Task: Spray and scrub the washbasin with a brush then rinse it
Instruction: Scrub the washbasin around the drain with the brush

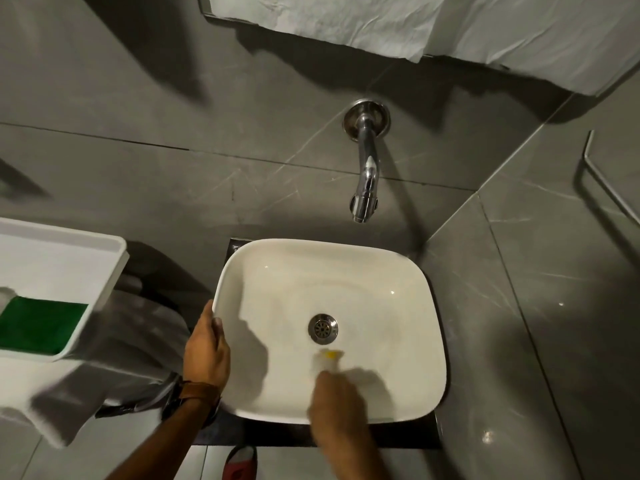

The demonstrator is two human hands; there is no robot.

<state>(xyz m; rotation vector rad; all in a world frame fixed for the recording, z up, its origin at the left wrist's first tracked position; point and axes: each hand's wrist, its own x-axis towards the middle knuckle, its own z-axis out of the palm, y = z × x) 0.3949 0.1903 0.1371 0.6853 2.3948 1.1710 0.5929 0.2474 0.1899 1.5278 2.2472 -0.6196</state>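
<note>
My left hand (206, 348) grips the left rim of the white washbasin (408, 289), thumb curled over the edge and into the bowl, the other fingers down the outside wall; a brown strap (198, 393) wraps that wrist. My right hand (334, 400) is inside the bowl near its front edge, closed around the brush (327, 358), which is blurred: I can make out only a pale body with a yellow tip sticking out past my knuckles. That tip sits on the basin floor just in front of the metal drain (322, 328), close to it, though the blur keeps me from telling whether they touch. The brush lies between my right hand and the drain, well apart from my left hand across the bowl. The basin rests on a dark worktop (408, 436), whose edge shows along the front and in the back-left corner. Above the bowl a chrome tap (366, 168) comes out of the grey tiled wall (173, 98), its spout ending over the back rim. To the left, a white tray (107, 282) holds a green pad (41, 323), and beside the basin lies a crumpled grey cloth (138, 334). White paper (346, 19) hangs across the top of the wall. Down by the floor, just left of my right forearm, a red shoe (240, 464) shows.
</note>
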